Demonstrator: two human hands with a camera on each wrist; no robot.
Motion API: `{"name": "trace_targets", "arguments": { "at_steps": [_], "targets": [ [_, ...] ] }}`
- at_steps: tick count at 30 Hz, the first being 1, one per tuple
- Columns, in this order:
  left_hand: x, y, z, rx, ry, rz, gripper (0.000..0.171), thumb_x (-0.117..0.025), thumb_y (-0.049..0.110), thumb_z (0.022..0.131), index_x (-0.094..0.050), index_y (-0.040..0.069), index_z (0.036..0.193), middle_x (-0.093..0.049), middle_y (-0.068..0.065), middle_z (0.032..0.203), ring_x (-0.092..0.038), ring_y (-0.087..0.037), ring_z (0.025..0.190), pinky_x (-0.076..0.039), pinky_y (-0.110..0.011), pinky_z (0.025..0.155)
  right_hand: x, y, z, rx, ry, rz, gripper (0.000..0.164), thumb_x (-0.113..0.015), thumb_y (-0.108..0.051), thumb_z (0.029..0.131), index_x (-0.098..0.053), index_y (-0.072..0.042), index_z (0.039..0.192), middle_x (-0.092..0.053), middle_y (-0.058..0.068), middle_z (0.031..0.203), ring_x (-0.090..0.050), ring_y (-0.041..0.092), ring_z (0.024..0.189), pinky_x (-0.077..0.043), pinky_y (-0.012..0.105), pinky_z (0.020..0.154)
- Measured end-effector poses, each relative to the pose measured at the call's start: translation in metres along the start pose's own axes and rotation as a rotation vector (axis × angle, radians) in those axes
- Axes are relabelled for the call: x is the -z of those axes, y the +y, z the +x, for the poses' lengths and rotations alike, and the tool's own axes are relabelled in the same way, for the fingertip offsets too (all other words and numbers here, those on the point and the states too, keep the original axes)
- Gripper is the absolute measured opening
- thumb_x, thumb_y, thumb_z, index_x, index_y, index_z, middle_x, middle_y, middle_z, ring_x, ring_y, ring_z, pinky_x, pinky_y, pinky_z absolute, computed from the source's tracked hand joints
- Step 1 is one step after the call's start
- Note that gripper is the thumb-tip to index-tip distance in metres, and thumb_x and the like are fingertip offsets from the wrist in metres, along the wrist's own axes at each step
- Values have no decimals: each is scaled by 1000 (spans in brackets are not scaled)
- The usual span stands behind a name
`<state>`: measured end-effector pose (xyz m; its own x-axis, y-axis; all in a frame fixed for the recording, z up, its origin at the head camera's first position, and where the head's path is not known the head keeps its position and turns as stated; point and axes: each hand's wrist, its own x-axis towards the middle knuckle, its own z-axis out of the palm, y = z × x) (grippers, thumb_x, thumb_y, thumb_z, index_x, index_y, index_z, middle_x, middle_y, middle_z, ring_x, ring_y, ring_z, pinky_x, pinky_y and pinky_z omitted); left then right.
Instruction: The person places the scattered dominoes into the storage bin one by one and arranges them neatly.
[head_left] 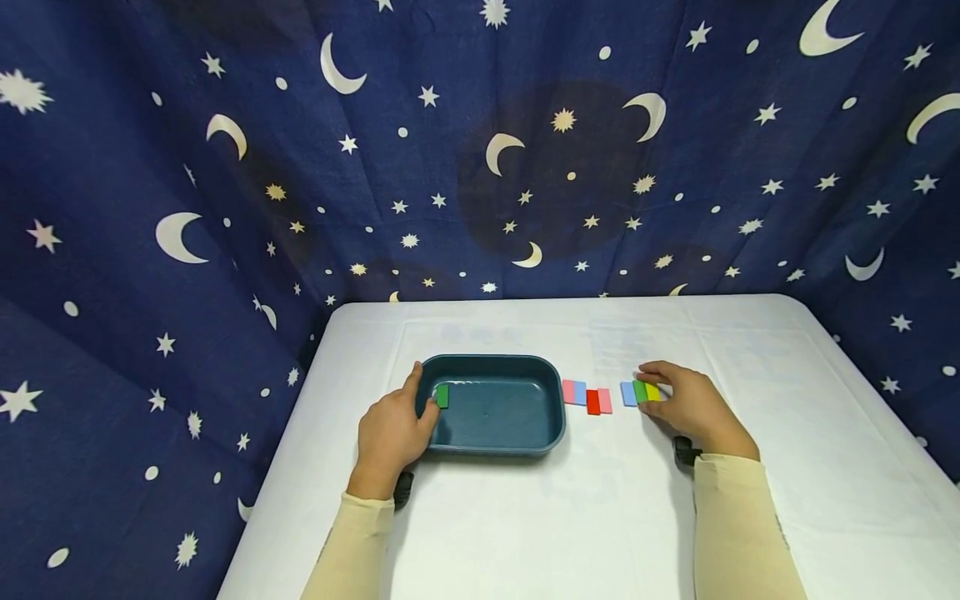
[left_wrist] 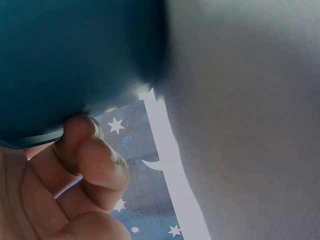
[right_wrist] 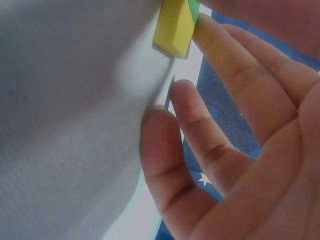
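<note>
A dark teal plastic bin (head_left: 487, 451) stands on the table, with a small green block (head_left: 442, 396) inside by its left wall. My left hand (head_left: 393, 429) grips the bin's left rim, thumb over the edge and other fingers curled against the outer wall. On the right, my right hand (head_left: 697, 406) has thumb and index finger at opposite ends of a green block (head_left: 640, 391) and a yellow block (head_left: 652, 392), which lie side by side. The yellow block (right_wrist: 172, 27) shows close up in the right wrist view; the remaining fingers rest near the tabletop.
A blue block (head_left: 628, 394) lies left of the green one. Between it and the bin sit pink (head_left: 568, 392), blue (head_left: 580, 393), red (head_left: 593, 402) and pink (head_left: 605, 401) blocks. A white cloth covers the table (head_left: 562, 533); a starry blue curtain (head_left: 450, 167) hangs behind.
</note>
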<state>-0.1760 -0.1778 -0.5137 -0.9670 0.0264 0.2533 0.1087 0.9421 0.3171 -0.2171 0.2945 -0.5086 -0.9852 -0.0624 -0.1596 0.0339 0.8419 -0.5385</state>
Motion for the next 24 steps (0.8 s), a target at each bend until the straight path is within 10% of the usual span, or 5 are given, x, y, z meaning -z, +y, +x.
{"name": "trace_targets", "arguments": {
  "at_steps": [24],
  "targets": [
    [0,0,1,-1,1,-2,69,-60,44,99,-48,19,161,-70,-10,81,-52,-20,52,-40,-37,43,2,-4,-3,79,28,-32,60,-76,-23,94,-57,-6,149,-61,24,144,-43,54,140,-31,73,110]
  ]
}}
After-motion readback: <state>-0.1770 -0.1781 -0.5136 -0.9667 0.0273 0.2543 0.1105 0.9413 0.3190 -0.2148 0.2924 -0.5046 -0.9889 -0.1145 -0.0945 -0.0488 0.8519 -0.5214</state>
